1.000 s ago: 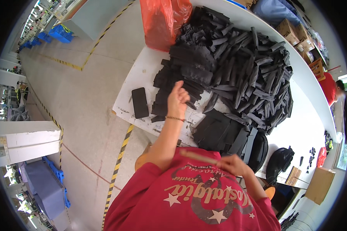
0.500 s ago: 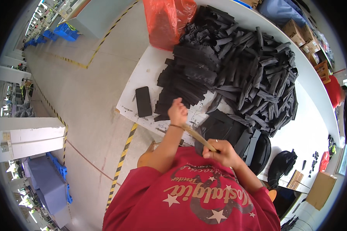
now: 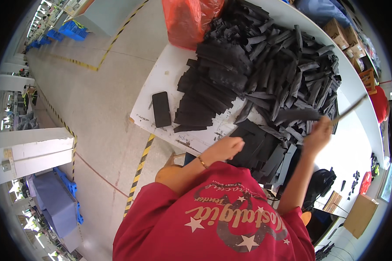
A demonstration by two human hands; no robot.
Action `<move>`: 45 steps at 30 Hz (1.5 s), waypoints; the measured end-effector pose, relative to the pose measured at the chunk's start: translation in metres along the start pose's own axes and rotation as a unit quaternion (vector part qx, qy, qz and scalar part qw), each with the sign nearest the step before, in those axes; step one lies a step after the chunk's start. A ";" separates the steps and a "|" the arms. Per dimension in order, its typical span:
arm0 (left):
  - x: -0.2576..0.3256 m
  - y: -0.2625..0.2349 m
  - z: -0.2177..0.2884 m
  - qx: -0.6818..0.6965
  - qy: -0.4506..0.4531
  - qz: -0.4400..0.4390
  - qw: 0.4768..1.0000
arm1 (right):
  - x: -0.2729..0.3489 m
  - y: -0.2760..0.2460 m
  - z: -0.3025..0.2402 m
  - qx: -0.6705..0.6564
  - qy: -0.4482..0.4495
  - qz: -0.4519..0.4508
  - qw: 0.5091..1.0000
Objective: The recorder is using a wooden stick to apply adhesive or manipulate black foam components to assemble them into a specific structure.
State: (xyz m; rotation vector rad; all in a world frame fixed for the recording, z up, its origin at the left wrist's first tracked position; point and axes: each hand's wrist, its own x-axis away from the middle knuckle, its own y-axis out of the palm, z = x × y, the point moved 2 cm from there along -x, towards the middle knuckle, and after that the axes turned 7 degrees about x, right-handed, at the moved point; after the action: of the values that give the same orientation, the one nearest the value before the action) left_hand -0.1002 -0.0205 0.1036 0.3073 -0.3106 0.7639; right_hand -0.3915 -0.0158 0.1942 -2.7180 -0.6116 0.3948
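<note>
My right hand [image 3: 318, 135] is raised at the right, above the edge of a large heap of dark fabric strips [image 3: 287, 82]. Its fingers are closed on a thin tan strip [image 3: 353, 108], blurred, which sticks out to the upper right. A dark strip [image 3: 298, 115] lies just left of that hand; whether they touch I cannot tell. My left hand [image 3: 226, 148] is a loose fist, with nothing showing in it, over the near table edge by flat black pieces [image 3: 251, 141]. A thin band [image 3: 203, 162] circles the left wrist.
Fanned dark strips [image 3: 200, 102] lie beside a black phone [image 3: 161, 109] on the white table [image 3: 146, 98]. A red plastic bag [image 3: 187, 24] stands at the far left corner. Black bags [image 3: 318, 185] and a cardboard box [image 3: 361, 215] are at the right. Another person in red [image 3: 380, 104] is far right.
The tan strip, earlier stretched between my left wrist and right hand, now extends beyond the right hand. That hand has swung up and right; my left has come down and right.
</note>
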 end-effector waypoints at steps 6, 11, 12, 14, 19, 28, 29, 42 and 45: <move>-0.004 -0.105 -0.064 -0.369 0.219 0.373 0.823 | -0.056 -0.029 0.000 0.211 -0.140 -0.022 0.967; -0.005 -0.122 -0.096 -0.475 0.114 0.344 0.802 | 0.018 0.000 0.037 0.139 -0.128 -0.166 0.968; 0.000 -0.119 -0.100 -0.477 0.112 0.343 0.801 | 0.032 0.003 0.038 0.127 -0.090 -0.199 0.967; 0.009 -0.108 -0.107 -0.452 0.147 0.333 0.814 | 0.054 0.010 0.038 0.125 -0.095 -0.233 0.960; 0.019 -0.103 -0.108 -0.432 0.163 0.342 0.819 | 0.087 0.026 0.028 0.127 -0.152 -0.309 0.930; 0.025 -0.116 -0.080 -0.382 0.193 0.313 0.848 | 0.116 0.025 0.034 0.120 -0.191 -0.456 0.861; 0.027 -0.117 -0.075 -0.395 0.201 0.307 0.842 | 0.119 0.023 0.036 0.129 -0.206 -0.472 0.848; 0.040 -0.137 -0.033 -0.351 0.250 0.267 0.862 | 0.124 0.010 0.045 0.180 -0.263 -0.526 0.788; 0.041 -0.144 -0.033 -0.302 0.201 0.235 0.902 | 0.122 0.009 0.038 0.189 -0.281 -0.532 0.776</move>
State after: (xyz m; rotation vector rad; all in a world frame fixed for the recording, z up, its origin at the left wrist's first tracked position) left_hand 0.0362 -0.0809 0.0669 -0.5316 -0.2150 1.1359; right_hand -0.2946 0.0414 0.1327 -1.4605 -1.8223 0.8635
